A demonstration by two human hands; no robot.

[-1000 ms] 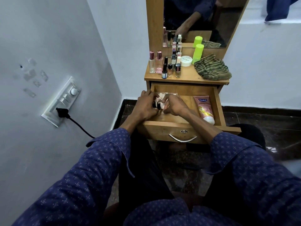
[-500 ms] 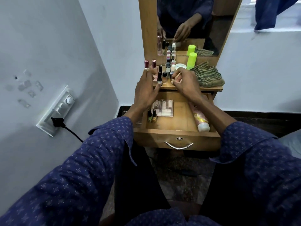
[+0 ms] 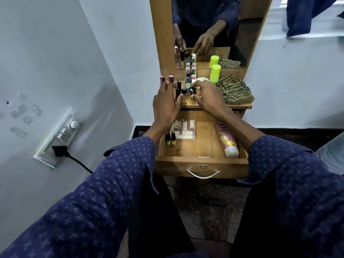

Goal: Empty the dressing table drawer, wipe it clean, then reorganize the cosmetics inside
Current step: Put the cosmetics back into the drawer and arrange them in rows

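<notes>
The open drawer (image 3: 201,161), below both hands, holds two upright nail polish bottles (image 3: 170,139), a clear packet (image 3: 185,129) just beyond them, and a pink tube (image 3: 226,139) lying lengthwise, its white cap toward the drawer front. On the tabletop, the left hand (image 3: 165,107) pinches a small bottle (image 3: 184,95); the right hand (image 3: 209,97) pinches another bottle (image 3: 193,94) just right of it.

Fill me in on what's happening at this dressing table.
A person is putting cosmetics back into the open drawer. Both hands are up on the tabletop among the small bottles: the left hand touches a clear bottle with a black cap, and the right hand pinches another small bottle. In the drawer lie a pink tube, a clear packet and two nail polishes. A striped cloth sits on the tabletop.
</notes>
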